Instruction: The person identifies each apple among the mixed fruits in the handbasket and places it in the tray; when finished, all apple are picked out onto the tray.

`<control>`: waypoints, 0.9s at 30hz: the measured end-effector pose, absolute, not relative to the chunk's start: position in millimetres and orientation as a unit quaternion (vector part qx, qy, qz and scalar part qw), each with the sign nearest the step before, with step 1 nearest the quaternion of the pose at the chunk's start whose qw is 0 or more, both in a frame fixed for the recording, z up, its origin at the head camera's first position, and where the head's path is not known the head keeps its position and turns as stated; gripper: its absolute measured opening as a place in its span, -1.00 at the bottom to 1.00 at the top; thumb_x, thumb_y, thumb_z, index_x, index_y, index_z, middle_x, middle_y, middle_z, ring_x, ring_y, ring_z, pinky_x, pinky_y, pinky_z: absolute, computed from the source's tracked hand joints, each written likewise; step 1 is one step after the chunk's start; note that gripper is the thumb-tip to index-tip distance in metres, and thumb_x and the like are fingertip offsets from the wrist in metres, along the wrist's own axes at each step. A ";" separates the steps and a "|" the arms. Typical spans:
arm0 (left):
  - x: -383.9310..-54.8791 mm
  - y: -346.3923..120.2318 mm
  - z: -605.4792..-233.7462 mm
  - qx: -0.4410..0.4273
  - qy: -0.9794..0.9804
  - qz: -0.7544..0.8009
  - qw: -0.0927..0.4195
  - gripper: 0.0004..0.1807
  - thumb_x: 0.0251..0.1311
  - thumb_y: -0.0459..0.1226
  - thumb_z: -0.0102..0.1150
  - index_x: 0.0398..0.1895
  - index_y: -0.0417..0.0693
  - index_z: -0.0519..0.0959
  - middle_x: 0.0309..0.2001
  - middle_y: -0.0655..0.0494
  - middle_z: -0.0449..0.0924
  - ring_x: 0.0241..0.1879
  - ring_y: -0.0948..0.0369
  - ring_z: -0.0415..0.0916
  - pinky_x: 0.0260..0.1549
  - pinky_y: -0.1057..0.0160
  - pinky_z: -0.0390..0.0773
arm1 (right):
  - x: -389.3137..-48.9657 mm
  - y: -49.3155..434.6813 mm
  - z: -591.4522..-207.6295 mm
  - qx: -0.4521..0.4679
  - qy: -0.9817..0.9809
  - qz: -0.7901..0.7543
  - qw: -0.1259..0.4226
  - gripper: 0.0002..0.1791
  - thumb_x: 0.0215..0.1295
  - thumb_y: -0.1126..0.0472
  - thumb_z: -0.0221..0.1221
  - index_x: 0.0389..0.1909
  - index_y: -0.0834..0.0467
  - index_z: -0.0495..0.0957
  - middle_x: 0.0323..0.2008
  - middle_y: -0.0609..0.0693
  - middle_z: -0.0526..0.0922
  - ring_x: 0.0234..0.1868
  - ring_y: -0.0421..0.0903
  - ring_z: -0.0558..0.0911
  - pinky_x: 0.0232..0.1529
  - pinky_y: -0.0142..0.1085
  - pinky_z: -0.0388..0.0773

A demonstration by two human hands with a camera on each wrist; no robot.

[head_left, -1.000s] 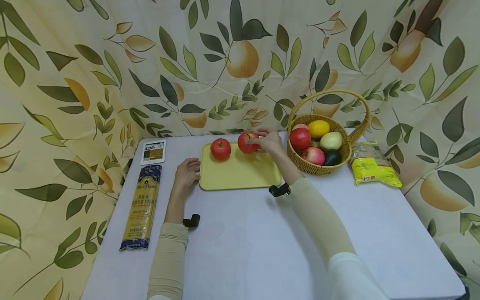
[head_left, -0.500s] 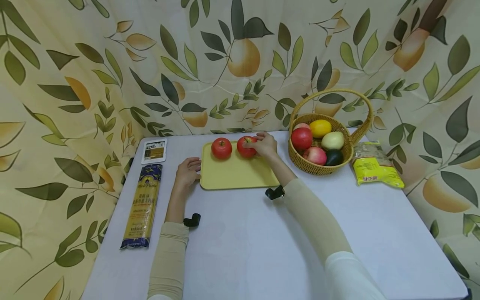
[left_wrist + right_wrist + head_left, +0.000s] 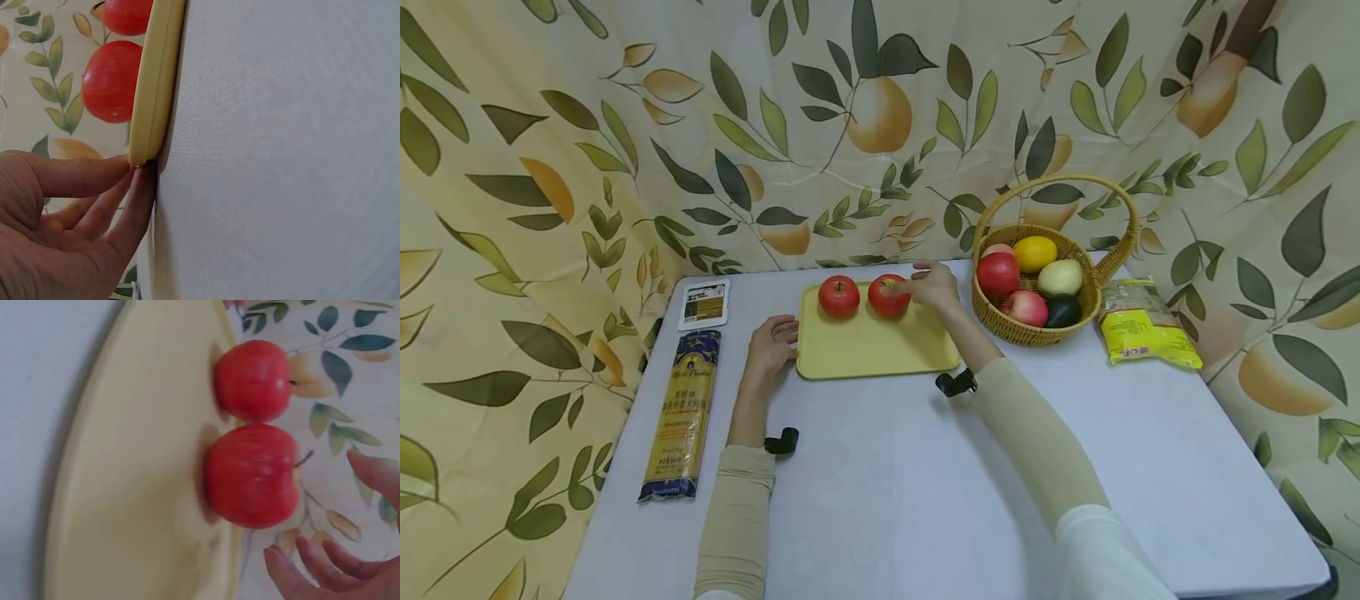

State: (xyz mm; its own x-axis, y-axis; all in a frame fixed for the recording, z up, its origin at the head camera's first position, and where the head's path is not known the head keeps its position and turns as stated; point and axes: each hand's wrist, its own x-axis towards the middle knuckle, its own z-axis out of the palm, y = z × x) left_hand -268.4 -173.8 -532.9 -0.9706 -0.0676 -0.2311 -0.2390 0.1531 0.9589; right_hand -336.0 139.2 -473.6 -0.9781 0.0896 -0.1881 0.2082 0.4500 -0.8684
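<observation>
Two red apples stand on a yellow tray (image 3: pixel 880 350), a left apple (image 3: pixel 838 297) and a right apple (image 3: pixel 889 302) close beside it. My right hand (image 3: pixel 931 286) hovers just right of the right apple. In the right wrist view its fingers (image 3: pixel 284 572) are spread and apart from that apple (image 3: pixel 253 478), with nothing in them. My left hand (image 3: pixel 771 346) is at the tray's left edge. The left wrist view has thumb (image 3: pixel 87 177) and fingertips pinching the tray's rim (image 3: pixel 150 119) from above and below.
A wicker basket (image 3: pixel 1030 336) of mixed fruit, with a tall handle, stands right of the tray. Beyond it lies a yellow plastic bag (image 3: pixel 1150 329). On the left are a spaghetti pack (image 3: pixel 681 417) and a small white package (image 3: pixel 705 304). A patterned curtain (image 3: pixel 700 125) backs the table.
My right hand set the right apple down on the tray beside the left one, then let go and drew slightly away to the right. My left hand stayed at the tray's edge.
</observation>
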 end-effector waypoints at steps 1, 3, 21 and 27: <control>-268.0 -173.5 -532.9 -0.102 0.755 0.645 0.067 -0.15 -0.01 -0.82 0.02 0.44 -0.24 0.38 0.36 -0.18 0.50 0.33 -0.05 0.49 0.00 0.30 0.63 | -334.0 141.3 -469.0 0.087 0.846 -0.524 0.051 -0.10 0.06 -0.03 0.59 0.41 0.13 0.46 0.26 0.13 0.64 0.24 0.09 0.58 0.18 -0.09 0.56; -267.1 -172.9 -532.8 -0.098 0.753 0.647 0.068 -0.15 -0.02 -0.83 0.00 0.45 -0.26 0.37 0.37 -0.20 0.49 0.34 -0.06 0.48 -0.04 0.34 0.62 | -330.3 145.7 -459.4 0.080 0.836 -0.541 0.037 -0.18 0.12 -0.01 0.55 0.38 0.14 0.49 0.22 0.15 0.66 0.22 0.10 0.59 0.19 -0.06 0.56; -265.0 -173.3 -531.9 -0.093 0.760 0.640 0.070 -0.17 0.04 -0.81 0.02 0.47 -0.28 0.35 0.39 -0.22 0.47 0.37 -0.07 0.45 0.21 0.14 0.57 | -310.3 212.5 -378.7 0.078 0.816 -0.573 0.020 -0.43 0.30 0.01 0.44 0.25 0.19 0.61 0.12 0.15 0.71 0.01 0.02 0.76 0.09 -0.16 0.68; -265.4 -172.0 -532.7 -0.094 0.761 0.638 0.067 -0.17 0.03 -0.81 0.03 0.46 -0.28 0.36 0.38 -0.21 0.48 0.36 -0.05 0.47 0.23 0.10 0.56 | -309.7 242.7 -357.8 0.064 0.828 -0.557 0.019 -0.41 0.27 0.04 0.45 0.24 0.24 0.62 0.00 0.06 0.71 -0.22 -0.19 0.75 -0.16 -0.37 0.70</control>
State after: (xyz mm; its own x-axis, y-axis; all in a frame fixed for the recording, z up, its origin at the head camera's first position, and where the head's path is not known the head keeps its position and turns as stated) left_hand -265.4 -172.0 -532.7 -0.9733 -0.0583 -0.2220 -0.2288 0.1680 0.9589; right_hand -309.7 242.7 -357.8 -0.9911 0.0854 -0.1023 0.1269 0.3706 -0.9201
